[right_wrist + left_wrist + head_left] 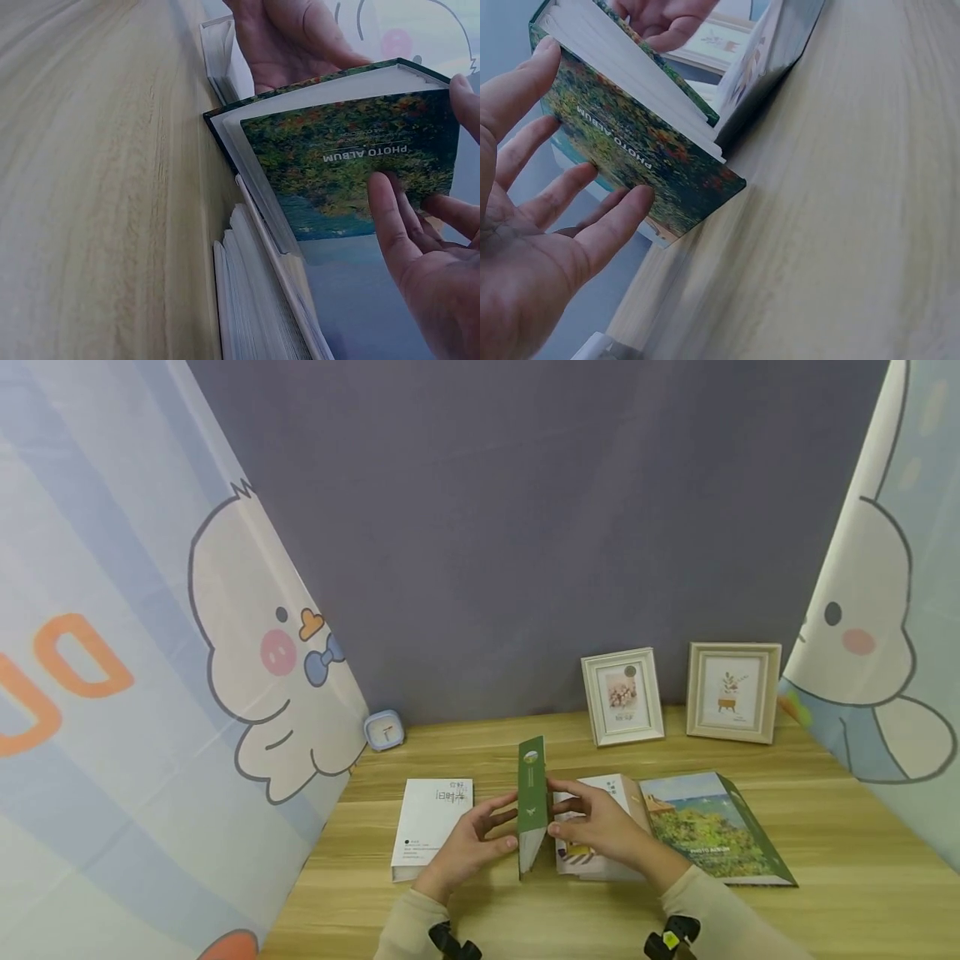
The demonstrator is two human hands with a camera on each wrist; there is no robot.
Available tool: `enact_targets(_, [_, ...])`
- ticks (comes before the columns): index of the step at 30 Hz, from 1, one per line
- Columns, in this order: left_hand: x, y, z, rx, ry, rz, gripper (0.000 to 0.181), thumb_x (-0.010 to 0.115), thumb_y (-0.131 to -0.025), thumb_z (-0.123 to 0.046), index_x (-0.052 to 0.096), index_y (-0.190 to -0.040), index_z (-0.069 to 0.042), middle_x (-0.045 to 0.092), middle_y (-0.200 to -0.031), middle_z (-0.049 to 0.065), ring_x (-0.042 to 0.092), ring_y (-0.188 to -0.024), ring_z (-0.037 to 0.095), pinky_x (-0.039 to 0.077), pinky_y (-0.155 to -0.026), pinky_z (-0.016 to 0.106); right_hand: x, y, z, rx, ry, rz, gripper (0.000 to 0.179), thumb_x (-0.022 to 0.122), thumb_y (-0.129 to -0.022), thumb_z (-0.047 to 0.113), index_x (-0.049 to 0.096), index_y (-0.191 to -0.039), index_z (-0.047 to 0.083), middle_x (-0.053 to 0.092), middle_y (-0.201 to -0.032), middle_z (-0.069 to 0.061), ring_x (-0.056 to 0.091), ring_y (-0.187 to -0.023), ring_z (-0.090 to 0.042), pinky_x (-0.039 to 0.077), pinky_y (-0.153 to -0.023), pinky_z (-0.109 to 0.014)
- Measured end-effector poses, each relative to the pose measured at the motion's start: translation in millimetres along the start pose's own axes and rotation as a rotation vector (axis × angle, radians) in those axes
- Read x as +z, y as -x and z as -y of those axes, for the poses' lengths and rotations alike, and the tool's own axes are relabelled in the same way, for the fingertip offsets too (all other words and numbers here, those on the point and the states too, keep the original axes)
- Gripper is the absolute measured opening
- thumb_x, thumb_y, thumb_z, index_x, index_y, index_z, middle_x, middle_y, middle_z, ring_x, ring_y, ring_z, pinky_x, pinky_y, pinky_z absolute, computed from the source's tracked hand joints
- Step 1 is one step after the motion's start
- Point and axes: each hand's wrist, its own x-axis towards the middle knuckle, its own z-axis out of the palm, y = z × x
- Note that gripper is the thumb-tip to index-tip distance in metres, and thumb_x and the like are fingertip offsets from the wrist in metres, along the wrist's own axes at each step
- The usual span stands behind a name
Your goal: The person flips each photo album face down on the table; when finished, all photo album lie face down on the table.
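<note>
A green photo album (532, 789) stands on edge between my two hands, its green spine toward me. In the left wrist view its covers are parted a little at the white pages. My left hand (461, 852) presses extended fingers and thumb against the left cover (622, 127). On the other side, the fingers of my right hand (600, 831) lie spread over the painted right cover (345, 172), thumb near its edge. Whether the album's lower edge touches the table cannot be told. Partly behind my right hand lies a pale book (615, 789) with a printed cover.
A white book (431, 818) lies to the left of my hands. At the right lies another photo album (708, 827) with a landscape cover. Two picture frames (622, 697) stand at the back right of the wooden table (570, 914), and a small blue clock (384, 731) at back left.
</note>
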Motion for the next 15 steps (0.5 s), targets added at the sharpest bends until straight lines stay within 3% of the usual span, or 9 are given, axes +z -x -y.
enact_targets(5, [0.7, 0.9, 2.7, 0.005, -0.020, 0.005, 0.063, 0.073, -0.101, -0.012, 0.047, -0.158, -0.013, 0.039, -0.166, 0.007, 0.041, -0.147, 0.040, 0.040, -0.115, 0.059, 0.1, 1.3, -0.7, -0.016, -0.042, -0.004, 0.075, 0.074, -0.098, 0.005, 0.033, -0.161, -0.002, 0.040, -0.156, -0.032, 0.064, -0.123, -0.038, 0.061, -0.091, -0.040])
enact_targets(11, [-0.4, 0.1, 2.5, 0.008, -0.035, -0.002, 0.064, 0.073, -0.101, -0.013, 0.046, -0.158, -0.014, 0.038, -0.166, 0.006, 0.038, -0.149, 0.043, 0.042, -0.115, 0.055, -1.6, 1.1, -0.1, -0.024, -0.021, -0.006, 0.082, 0.075, -0.097, 0.006, 0.027, -0.164, 0.002, 0.041, -0.155, -0.034, 0.064, -0.123, -0.040, 0.060, -0.093, -0.038])
enact_targets(15, [0.1, 1.0, 2.1, 0.006, -0.025, 0.006, 0.065, 0.073, -0.101, -0.013, 0.044, -0.159, -0.011, 0.036, -0.167, 0.008, 0.034, -0.150, 0.044, 0.038, -0.117, 0.058, -2.3, 2.7, -0.2, -0.007, -0.022, 0.008, 0.083, 0.074, -0.098, 0.006, 0.025, -0.165, 0.002, 0.039, -0.155, -0.035, 0.063, -0.123, -0.042, 0.059, -0.094, -0.037])
